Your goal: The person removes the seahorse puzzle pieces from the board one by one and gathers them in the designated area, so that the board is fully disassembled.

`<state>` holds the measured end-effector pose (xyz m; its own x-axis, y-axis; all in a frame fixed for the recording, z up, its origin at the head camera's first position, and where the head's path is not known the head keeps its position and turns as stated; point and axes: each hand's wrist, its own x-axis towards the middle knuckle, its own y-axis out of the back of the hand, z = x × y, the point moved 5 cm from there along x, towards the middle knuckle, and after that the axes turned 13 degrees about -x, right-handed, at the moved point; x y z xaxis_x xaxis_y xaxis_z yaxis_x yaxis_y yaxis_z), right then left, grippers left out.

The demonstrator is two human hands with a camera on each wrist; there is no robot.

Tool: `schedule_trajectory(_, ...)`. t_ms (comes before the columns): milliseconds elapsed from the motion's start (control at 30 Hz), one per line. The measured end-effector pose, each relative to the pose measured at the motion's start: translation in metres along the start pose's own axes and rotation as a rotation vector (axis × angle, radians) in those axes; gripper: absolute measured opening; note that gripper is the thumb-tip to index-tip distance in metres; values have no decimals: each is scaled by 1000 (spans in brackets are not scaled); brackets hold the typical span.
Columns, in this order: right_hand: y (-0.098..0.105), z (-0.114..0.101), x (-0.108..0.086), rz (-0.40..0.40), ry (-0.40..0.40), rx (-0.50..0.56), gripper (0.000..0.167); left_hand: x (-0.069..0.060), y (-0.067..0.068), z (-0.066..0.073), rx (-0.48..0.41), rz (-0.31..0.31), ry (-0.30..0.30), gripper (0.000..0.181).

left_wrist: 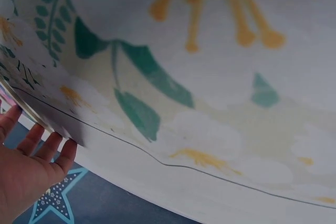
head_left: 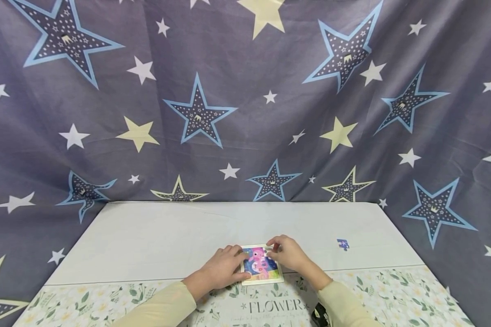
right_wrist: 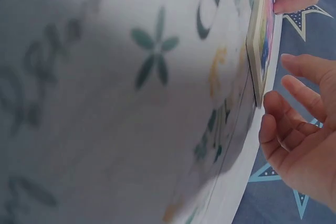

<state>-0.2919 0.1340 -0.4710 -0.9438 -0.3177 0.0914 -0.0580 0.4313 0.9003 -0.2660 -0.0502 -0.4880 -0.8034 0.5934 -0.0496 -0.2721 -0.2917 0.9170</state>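
Note:
A small jigsaw puzzle (head_left: pixel 258 263) with a pink figure on a blue ground lies in a pale frame (head_left: pixel 263 282) on the table. My left hand (head_left: pixel 222 268) holds the frame's left side, its thumb and a finger reaching onto the picture. Its fingertips (left_wrist: pixel 67 153) meet the frame's edge in the left wrist view. My right hand (head_left: pixel 290 255) is bent over the upper right corner. In the right wrist view its fingers (right_wrist: pixel 304 95) stand apart with nothing visible between them. The spot under them is partly hidden in the head view.
A loose blue puzzle piece (head_left: pixel 343 245) lies on the white table (head_left: pixel 167 236), to the right of my right hand. A floral mat with lettering (head_left: pixel 275 306) covers the near part. Behind the table hangs a star-patterned curtain (head_left: pixel 245 150). A black object (head_left: pixel 320 314) shows by the right sleeve.

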Motion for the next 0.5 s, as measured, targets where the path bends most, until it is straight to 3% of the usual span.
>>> schedule_trajectory(500,-7,-5,8,-57,31,-73,25,0,2,2,-13,6,-6,60)
